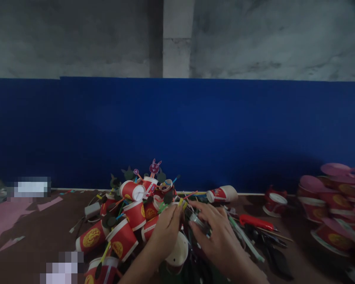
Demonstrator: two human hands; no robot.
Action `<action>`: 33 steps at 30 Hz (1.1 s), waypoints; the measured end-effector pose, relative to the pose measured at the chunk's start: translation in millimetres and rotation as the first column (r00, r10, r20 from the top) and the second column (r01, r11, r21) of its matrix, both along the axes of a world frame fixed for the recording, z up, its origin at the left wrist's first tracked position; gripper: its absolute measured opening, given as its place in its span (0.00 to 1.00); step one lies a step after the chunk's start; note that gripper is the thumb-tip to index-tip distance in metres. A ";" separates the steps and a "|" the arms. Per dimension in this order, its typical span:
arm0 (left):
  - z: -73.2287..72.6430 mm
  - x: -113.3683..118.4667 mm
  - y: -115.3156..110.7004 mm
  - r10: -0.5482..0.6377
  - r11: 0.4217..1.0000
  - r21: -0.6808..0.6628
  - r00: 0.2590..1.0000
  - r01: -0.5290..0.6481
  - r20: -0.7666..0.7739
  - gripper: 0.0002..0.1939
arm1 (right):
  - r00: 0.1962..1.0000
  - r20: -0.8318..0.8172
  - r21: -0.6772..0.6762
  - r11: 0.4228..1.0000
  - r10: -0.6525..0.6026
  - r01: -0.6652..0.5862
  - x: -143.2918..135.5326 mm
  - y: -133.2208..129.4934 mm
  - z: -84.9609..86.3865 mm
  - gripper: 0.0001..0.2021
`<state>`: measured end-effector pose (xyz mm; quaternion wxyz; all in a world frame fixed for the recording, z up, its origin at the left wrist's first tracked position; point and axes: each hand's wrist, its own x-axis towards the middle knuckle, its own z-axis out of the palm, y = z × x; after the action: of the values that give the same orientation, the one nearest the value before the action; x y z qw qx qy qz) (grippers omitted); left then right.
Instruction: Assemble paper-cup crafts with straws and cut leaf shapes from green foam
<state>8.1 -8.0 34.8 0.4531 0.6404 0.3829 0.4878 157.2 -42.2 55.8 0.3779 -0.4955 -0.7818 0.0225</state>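
Near the middle of the table, my left hand [167,225] is closed in a pinch on a short yellow straw [181,202]. A white paper cup [180,248] with small dark holes lies just below it, partly hidden by my forearm. My right hand [211,225] is beside it on the right, its thumb and fingers apart and curved. Between the hands is a shiny, clear item [195,217], close to my right fingertips; its kind is unclear, as is whether I touch it. Heaped left of my hands are several red paper cups [135,215] with straws and cut-out shapes.
A rabbit cut-out [154,168] rises from the heap. Rightward lie a tipped cup [221,194], a red-handled tool [257,222], dark scissors-like tools [276,256] and stacked cups with pink discs [339,199]. Pink paper [8,217] lies left. A blue panel [177,130] stands behind.
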 end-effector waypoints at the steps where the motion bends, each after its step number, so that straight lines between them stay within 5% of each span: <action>1: 2.4 -1.4 -0.9 -0.002 1.000 -0.019 1.000 0.002 0.004 0.20 | 1.000 -0.005 -0.015 1.000 -0.003 0.003 0.7 2.1 -1.4 0.18; 4: 8.4 -5.4 -3.9 -0.114 0.968 -0.218 0.991 0.125 0.064 0.21 | 1.000 0.000 -0.082 0.997 0.006 -0.006 3.3 8.8 -4.3 0.17; 7: 11.4 -8.2 -6.6 -0.227 0.878 -0.391 0.959 0.277 0.170 0.22 | 0.999 0.028 -0.162 0.987 0.018 -0.014 5.2 12.7 -3.4 0.16; 14: 6.9 -13.3 -8.9 -0.428 0.784 -0.411 0.885 0.466 0.186 0.21 | 0.979 -0.135 -0.280 0.942 0.151 -0.184 4.8 12.2 1.2 0.23; 18: 7.0 -16.0 -11.1 -0.546 0.737 -0.416 0.832 0.532 0.098 0.23 | 0.875 -0.446 -0.414 0.823 0.190 -0.389 3.3 16.8 -3.2 0.21; 27: 19.9 -11.8 -17.5 -0.653 0.685 -0.512 0.749 0.519 -0.114 0.26 | 0.666 -0.732 -0.489 0.570 0.144 -0.661 13.3 20.7 -3.3 0.24; 33: 17.6 -4.1 -19.1 -0.554 0.768 -0.519 0.795 0.375 -0.246 0.20 | 0.545 -0.838 -0.427 0.584 0.032 -0.691 11.7 13.8 1.5 0.17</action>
<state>4.1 -27.2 52.4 0.6109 0.6779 0.3907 0.1208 168.8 -28.3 57.3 0.4231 -0.3490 -0.5613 0.6198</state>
